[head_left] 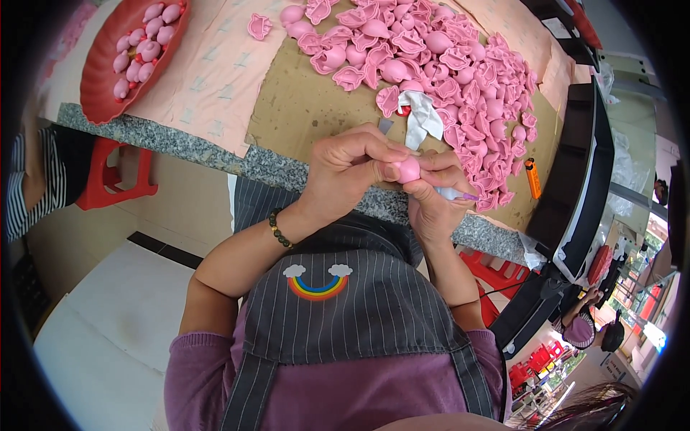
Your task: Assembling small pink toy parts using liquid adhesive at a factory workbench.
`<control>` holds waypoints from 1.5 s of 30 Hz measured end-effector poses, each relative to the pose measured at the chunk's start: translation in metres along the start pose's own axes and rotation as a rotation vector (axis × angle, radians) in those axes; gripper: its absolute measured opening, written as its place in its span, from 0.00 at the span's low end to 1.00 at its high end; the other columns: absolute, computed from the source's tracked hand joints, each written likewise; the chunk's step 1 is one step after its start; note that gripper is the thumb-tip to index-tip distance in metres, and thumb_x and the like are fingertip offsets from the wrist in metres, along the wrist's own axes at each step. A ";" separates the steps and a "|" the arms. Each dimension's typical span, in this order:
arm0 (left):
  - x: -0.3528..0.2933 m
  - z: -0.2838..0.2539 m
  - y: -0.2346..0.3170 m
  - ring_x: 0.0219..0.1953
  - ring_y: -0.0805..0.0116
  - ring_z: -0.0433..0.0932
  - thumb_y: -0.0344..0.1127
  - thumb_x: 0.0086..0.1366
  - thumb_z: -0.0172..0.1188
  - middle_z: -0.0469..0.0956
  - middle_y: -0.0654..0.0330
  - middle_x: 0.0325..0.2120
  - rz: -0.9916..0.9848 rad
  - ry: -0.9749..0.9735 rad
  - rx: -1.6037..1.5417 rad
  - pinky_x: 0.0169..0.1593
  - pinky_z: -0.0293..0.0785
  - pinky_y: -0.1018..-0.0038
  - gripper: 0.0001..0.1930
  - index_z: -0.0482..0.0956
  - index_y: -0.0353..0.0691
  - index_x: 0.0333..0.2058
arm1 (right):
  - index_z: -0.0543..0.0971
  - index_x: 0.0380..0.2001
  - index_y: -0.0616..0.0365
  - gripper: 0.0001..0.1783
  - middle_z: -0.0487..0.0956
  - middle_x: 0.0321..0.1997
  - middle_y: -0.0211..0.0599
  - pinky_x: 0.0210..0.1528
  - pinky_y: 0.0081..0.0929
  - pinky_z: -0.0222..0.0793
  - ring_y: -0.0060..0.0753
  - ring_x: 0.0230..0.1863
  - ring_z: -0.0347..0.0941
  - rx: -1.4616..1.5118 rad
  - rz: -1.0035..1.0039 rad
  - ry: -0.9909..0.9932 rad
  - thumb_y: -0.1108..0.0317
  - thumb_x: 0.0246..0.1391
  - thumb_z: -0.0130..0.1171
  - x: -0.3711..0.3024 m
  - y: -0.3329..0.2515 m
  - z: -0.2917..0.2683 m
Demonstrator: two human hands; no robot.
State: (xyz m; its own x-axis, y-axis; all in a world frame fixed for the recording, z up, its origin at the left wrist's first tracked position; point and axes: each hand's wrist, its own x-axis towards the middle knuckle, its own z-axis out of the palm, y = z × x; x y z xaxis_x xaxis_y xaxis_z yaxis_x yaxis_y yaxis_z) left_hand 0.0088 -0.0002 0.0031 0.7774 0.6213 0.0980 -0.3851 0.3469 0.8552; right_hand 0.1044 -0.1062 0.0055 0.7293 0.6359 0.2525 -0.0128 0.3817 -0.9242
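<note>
Pink ball [407, 169]: pinched between left hand [343, 171] and right hand [433, 207], fingertips of both closed on it, over tabletop [277, 170] edge; roundish, no clear long axis. Purple-tipped tube [447, 193] gripped in right hand, pointing right, away from ball.

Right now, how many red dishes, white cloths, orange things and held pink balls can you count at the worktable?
Red dish: 1
White cloth: 1
Orange thing: 1
Held pink ball: 1
Total: 4
</note>
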 end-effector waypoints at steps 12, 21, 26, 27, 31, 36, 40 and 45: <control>0.001 -0.001 -0.002 0.34 0.75 0.75 0.19 0.53 0.58 0.75 0.58 0.31 0.037 -0.020 0.014 0.38 0.72 0.81 0.06 0.78 0.34 0.30 | 0.76 0.21 0.63 0.09 0.75 0.31 0.39 0.40 0.27 0.66 0.30 0.34 0.71 0.002 0.000 -0.015 0.77 0.35 0.67 0.001 -0.002 0.002; 0.001 0.000 0.002 0.38 0.71 0.74 0.29 0.54 0.61 0.74 0.57 0.34 -0.014 -0.019 -0.069 0.43 0.71 0.77 0.08 0.76 0.34 0.34 | 0.77 0.32 0.63 0.18 0.75 0.32 0.36 0.37 0.20 0.64 0.25 0.34 0.69 -0.072 0.051 0.044 0.70 0.34 0.70 0.004 -0.004 0.010; 0.001 -0.002 0.000 0.43 0.63 0.75 0.28 0.54 0.61 0.74 0.56 0.34 -0.001 -0.066 0.020 0.45 0.72 0.74 0.06 0.76 0.35 0.31 | 0.76 0.36 0.66 0.19 0.74 0.37 0.41 0.43 0.23 0.64 0.30 0.39 0.70 -0.237 0.006 -0.136 0.69 0.38 0.68 -0.002 -0.005 -0.003; 0.001 -0.002 -0.001 0.43 0.63 0.75 0.28 0.54 0.61 0.74 0.56 0.34 -0.004 -0.069 0.018 0.45 0.72 0.74 0.06 0.76 0.35 0.31 | 0.76 0.36 0.66 0.19 0.74 0.37 0.41 0.43 0.23 0.64 0.30 0.39 0.70 -0.240 0.007 -0.131 0.69 0.38 0.68 -0.003 -0.006 -0.004; 0.001 -0.001 -0.003 0.41 0.69 0.74 0.18 0.51 0.58 0.75 0.54 0.35 0.038 -0.093 0.039 0.44 0.71 0.78 0.07 0.78 0.34 0.30 | 0.77 0.34 0.66 0.17 0.74 0.37 0.42 0.43 0.23 0.64 0.30 0.38 0.70 -0.305 -0.056 -0.136 0.70 0.38 0.68 -0.002 -0.007 -0.004; 0.002 -0.001 -0.001 0.41 0.67 0.75 0.19 0.51 0.58 0.75 0.53 0.34 0.022 -0.080 0.034 0.45 0.71 0.76 0.07 0.78 0.34 0.29 | 0.78 0.34 0.66 0.17 0.75 0.35 0.42 0.42 0.23 0.64 0.30 0.37 0.70 -0.335 -0.076 -0.140 0.71 0.37 0.68 -0.001 -0.007 -0.004; 0.001 -0.001 -0.002 0.41 0.66 0.75 0.19 0.51 0.58 0.75 0.53 0.34 0.019 -0.078 0.036 0.45 0.71 0.75 0.06 0.78 0.34 0.29 | 0.78 0.33 0.66 0.16 0.75 0.34 0.42 0.40 0.23 0.65 0.30 0.35 0.71 -0.329 -0.066 -0.138 0.72 0.37 0.68 -0.002 -0.006 -0.005; 0.001 -0.001 -0.002 0.41 0.65 0.75 0.19 0.50 0.58 0.75 0.53 0.34 0.012 -0.074 0.038 0.45 0.71 0.75 0.06 0.78 0.34 0.28 | 0.78 0.33 0.65 0.16 0.75 0.34 0.42 0.38 0.22 0.66 0.29 0.35 0.71 -0.318 -0.056 -0.137 0.73 0.37 0.68 -0.003 -0.007 -0.005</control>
State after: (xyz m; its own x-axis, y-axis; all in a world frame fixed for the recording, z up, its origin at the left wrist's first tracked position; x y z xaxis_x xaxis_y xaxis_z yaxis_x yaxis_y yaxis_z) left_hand 0.0092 0.0006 0.0010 0.8081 0.5710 0.1445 -0.3764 0.3119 0.8724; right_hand 0.1058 -0.1135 0.0096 0.6241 0.7120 0.3218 0.2542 0.2044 -0.9453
